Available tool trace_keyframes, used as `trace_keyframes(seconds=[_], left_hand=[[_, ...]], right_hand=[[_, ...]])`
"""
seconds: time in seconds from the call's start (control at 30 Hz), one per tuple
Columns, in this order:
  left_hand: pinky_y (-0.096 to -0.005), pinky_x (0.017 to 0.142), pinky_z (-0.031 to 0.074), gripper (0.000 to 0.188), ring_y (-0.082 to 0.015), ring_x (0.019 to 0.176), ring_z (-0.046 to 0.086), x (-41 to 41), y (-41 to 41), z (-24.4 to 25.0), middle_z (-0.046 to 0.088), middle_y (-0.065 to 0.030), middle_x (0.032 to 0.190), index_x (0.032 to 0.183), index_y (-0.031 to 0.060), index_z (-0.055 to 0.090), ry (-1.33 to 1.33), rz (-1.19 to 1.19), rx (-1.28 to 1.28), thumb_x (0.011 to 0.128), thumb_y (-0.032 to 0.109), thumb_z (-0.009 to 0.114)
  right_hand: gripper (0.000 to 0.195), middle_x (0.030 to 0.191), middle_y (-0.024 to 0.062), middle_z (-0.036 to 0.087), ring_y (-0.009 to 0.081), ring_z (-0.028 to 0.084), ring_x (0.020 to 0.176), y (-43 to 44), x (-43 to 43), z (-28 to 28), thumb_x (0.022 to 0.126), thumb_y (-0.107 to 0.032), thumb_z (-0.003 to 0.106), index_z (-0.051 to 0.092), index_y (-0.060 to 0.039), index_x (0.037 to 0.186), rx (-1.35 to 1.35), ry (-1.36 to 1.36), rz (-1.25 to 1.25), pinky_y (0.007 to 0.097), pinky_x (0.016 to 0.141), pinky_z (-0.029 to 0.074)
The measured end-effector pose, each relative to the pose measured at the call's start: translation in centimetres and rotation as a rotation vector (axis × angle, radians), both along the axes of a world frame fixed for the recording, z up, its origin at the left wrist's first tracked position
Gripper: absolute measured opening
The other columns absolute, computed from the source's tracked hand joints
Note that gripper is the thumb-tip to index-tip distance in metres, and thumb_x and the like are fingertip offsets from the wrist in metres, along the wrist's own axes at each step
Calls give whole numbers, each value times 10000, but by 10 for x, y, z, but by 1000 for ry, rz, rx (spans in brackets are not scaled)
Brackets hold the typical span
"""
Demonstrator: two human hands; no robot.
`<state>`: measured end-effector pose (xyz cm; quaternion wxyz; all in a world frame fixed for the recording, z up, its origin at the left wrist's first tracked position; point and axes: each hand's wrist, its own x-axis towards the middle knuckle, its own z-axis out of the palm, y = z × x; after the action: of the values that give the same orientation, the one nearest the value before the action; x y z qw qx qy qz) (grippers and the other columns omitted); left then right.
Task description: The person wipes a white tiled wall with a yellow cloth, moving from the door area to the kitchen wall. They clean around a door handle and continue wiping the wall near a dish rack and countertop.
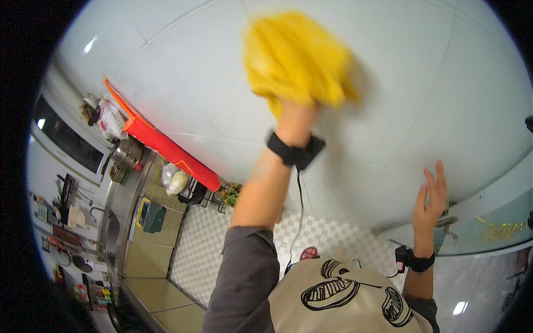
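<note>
My left hand (296, 120) is pressed into a bright yellow cloth (297, 58) against a pale, smooth wall (200, 79). The cloth bunches over the hand and hides its fingers; both are blurred. A black band with a cable (299, 200) circles the left wrist. Lower on the right, my right hand (433, 204) is raised with its fingers spread and nothing in it. It is close to the wall and a door handle (447, 220), but whether it touches either I cannot tell. Its wrist also wears a black band with a small device.
A long red panel (175, 156) runs along the wall at left. Beyond it are a steel pot (127, 154), a counter with a sink (111, 237) and hanging utensils. A glass door (483, 233) stands at right. Checkered floor tiles (204, 245) lie below.
</note>
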<state>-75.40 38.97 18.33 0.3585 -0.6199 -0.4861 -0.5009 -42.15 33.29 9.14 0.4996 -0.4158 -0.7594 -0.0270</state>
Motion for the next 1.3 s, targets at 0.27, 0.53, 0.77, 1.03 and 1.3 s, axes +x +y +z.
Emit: trace_keyframes(seconds=[0.27,0.53,0.77,1.03,1.3], left_hand=[[-531,1115,314,574,-355,1357,418,51,19,-12,491,-136,1440,1413,113,475,3,90,-48,894,337,575],[-422,1122,326,551,-339,1313,441,11,-68,-264,518,-150,1362,1358,67,472,-229,-282,-905,891,269,683],[-440,1123,332,538,-315,1312,448,12,-39,-163,532,-148,1337,1335,55,508,-105,-160,-583,860,205,710],[-441,1157,289,536,-306,1350,418,27,-47,-247,505,-147,1395,1386,62,471,26,-173,-713,924,283,630],[-455,1153,288,507,-326,1347,418,76,-11,-228,500,-166,1402,1387,53,469,108,-274,-736,943,268,588]], right_hand=[[282,1372,187,577,315,597,1210,-11,-4,-26,905,62,523,689,9,1126,-226,73,127,385,999,471],[248,1297,181,629,317,650,1094,-31,-16,-47,830,76,588,717,8,1031,-307,-13,281,372,909,515],[224,1280,168,641,305,654,1066,-54,-1,-67,832,48,599,717,8,1019,-477,-18,261,383,892,509],[212,1263,149,653,304,664,975,-77,3,-89,827,39,612,717,-3,1007,-526,31,234,377,856,515],[239,1255,146,655,286,663,1030,-81,12,-86,863,52,588,701,-2,1066,-580,-46,240,353,873,519]])
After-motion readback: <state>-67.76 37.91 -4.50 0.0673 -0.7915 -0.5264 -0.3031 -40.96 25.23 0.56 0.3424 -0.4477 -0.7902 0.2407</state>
